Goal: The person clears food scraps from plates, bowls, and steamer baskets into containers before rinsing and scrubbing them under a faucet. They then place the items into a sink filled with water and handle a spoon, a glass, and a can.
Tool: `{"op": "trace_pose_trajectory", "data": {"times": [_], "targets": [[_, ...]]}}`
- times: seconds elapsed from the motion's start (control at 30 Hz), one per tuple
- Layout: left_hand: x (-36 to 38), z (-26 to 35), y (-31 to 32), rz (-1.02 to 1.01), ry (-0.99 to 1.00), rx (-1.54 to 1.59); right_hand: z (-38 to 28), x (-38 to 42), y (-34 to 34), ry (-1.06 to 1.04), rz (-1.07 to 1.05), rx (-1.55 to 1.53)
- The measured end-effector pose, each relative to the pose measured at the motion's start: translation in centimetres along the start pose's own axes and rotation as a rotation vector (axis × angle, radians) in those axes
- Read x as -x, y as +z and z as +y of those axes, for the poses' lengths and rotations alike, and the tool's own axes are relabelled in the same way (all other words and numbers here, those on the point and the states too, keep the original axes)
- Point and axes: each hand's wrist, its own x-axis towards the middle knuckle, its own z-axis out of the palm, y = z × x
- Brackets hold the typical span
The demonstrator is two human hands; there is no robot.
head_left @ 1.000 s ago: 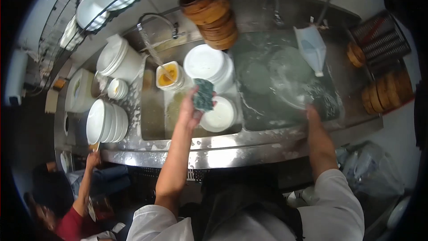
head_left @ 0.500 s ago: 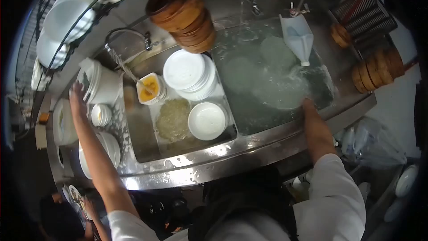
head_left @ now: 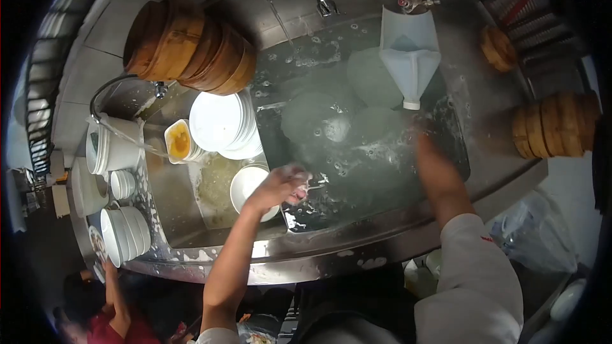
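Note:
My left hand [head_left: 280, 190] is over the divider between the two basins, beside a white bowl [head_left: 247, 186]. Its fingers look curled but are smeared by motion, so whether anything is in them does not show. My right hand [head_left: 422, 129] reaches into the cloudy water of the right basin [head_left: 376, 178]. Its fingers are hidden under the surface. Pale round shapes, apparently plates [head_left: 312, 114], lie under the water. Just above my right hand, a cut translucent plastic jug [head_left: 411, 57] hangs with its capped neck down.
White plates [head_left: 220, 121] and a square dish with yellow residue [head_left: 179, 140] stand in the left basin. Stacked wooden steamers [head_left: 191, 48] rise behind, with more [head_left: 554, 124] at right. Bowls [head_left: 124, 232] and a white bucket [head_left: 115, 143] are at left. Another person's arm [head_left: 115, 293] shows below.
My left hand has moved from the white bucket at far left to the basin divider. My right hand has gone deeper into the water. The view has shifted, and a second faucet now shows running water.

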Motion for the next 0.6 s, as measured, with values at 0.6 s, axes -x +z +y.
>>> {"op": "trace_pose_trajectory", "data": {"times": [0.6], "targets": [[-20.0, -20.3, 0.3, 0.117, -0.412, -1.081, -1.9, -2.8, 0.6, -0.098, -0.24, -0.106]]}}
